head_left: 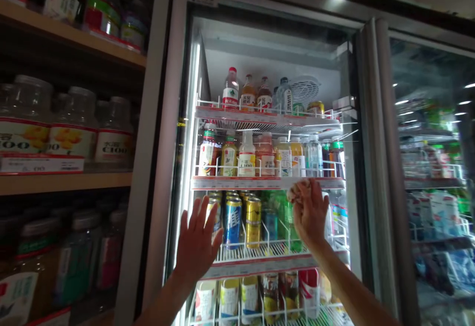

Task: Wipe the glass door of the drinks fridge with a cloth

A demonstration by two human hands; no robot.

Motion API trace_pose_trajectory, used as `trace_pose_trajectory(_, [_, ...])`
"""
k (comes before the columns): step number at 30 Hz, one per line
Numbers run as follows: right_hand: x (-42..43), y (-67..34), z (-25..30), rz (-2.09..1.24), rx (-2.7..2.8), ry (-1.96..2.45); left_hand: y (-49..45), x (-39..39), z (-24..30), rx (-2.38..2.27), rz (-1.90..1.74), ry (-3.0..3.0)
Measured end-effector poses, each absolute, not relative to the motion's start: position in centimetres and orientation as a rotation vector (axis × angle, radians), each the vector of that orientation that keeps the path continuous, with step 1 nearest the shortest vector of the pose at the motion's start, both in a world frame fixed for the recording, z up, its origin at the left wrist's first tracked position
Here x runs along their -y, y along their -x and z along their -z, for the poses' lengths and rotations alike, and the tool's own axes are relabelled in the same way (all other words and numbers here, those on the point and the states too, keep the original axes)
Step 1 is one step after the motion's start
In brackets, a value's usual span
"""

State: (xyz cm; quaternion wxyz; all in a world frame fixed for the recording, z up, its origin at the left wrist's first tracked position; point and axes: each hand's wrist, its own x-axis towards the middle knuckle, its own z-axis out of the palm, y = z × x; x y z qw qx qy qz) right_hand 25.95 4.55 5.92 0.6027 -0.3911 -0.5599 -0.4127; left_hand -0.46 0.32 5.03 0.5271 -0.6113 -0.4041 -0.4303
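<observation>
- Wiping the glass door (pixel 267 51) of the drinks cooler looks like the step in hand, and even pressure serves it best.
- The right hand (pixel 312 212) has a crumpled cloth (pixel 299 191) bunched at its fingers, in front of the shelf edge (pixel 241 183) below the middle row of bottles. Opening the cloth into a flat pad would likely cover more glass per stroke and leave fewer streaks.
- The left hand (pixel 197 244) is empty, fingers spread wide and palm toward the glass, in front of the cans (pixel 233 220). Whether it presses on the pane or stands just off it, I cannot tell; if it braces, fingertips alone would leave fewer prints than a full palm.
- Long, overlapping strokes from the top down seem the wise pattern, so that loosened marks fall onto glass yet to be wiped.
- The strip beside the door frame (pixel 170 133) deserves a careful pass, since a bunched cloth can easily miss the edges.
- Reflections and the bright light strip (pixel 192 118) inside could hide smears; checking from a slant should help.
- The spot under the left palm probably needs a last wipe.
</observation>
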Motion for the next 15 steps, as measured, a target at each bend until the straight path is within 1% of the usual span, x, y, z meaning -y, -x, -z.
trace_pose_trajectory(5, [-4.7, -26.7, -4.6, 1.054, 1.634, 0.752, 0.4, -0.3, -4.9, 0.961, 1.063, 1.472])
trace_pose_trajectory(6, [-4.8, -27.0, -4.6, 1.045, 1.585, 0.782, 0.4, -0.4, -4.8, 0.961, 1.064, 1.47])
trace_pose_trajectory(9, [-5.2, -28.0, -5.3, 0.953, 1.212, 0.939, 0.5, -0.5, -4.8, 0.952, 1.056, 1.456])
trace_pose_trajectory(10, [-5.3, -28.2, -5.5, 0.943, 1.179, 0.95, 0.5, -0.6, -4.8, 0.95, 1.06, 1.455])
trace_pose_trajectory(14, [-5.2, -28.2, -5.3, 1.063, 1.594, 0.808, 0.5, -0.6, -4.6, 0.948, 1.105, 1.477])
trace_pose_trajectory(15, [-5.3, -28.4, -5.4, 1.067, 1.586, 0.807, 0.5, -0.5, -4.6, 0.945, 1.103, 1.479])
